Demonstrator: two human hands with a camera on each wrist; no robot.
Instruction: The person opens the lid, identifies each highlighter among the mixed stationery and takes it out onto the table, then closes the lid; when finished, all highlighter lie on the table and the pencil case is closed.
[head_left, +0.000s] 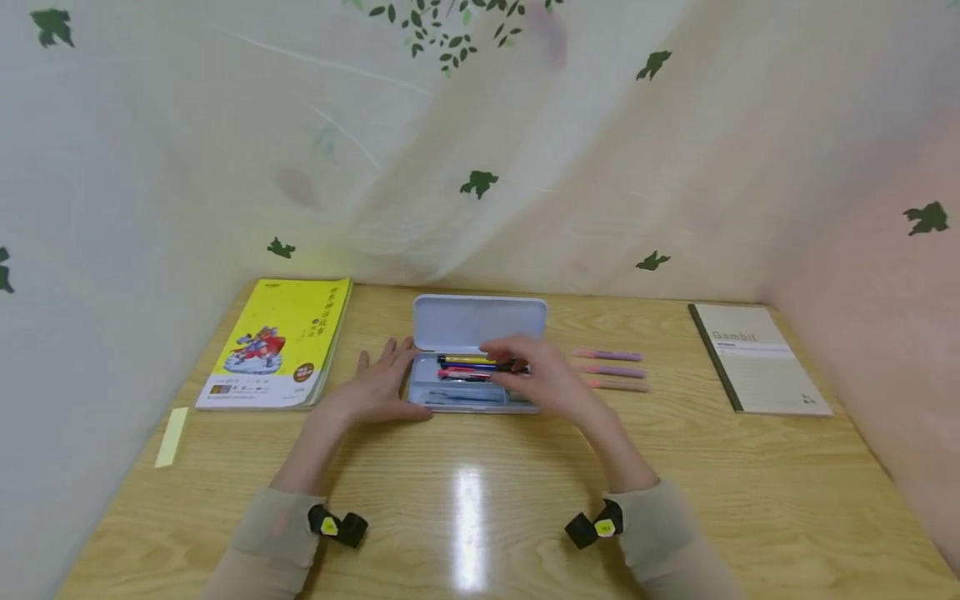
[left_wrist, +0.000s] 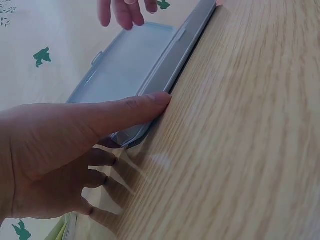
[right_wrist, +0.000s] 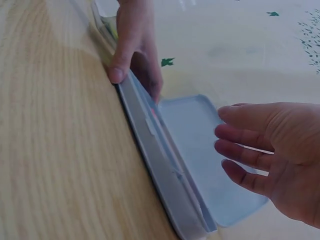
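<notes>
An open pencil case (head_left: 480, 410) sits on a wooden table (head_left: 405, 500), its lid (head_left: 480, 323) raised at the back. The work looks partway along: several pens (head_left: 465, 367) lie inside the case, while three slim pastel pens (head_left: 611, 370) lie loose to its right; those and the raised lid appear left to deal with. The left hand (head_left: 378, 386), fingers extended, braces the case's left end; the right hand (head_left: 551, 379), loosely bent and holding nothing, hovers over its right half. The head view alone lays out the case's contents but blurs the right fingertips against the pens; the right wrist view shows them empty, and the left wrist view shows the left thumb (left_wrist: 150, 102) against the front wall.
</notes>
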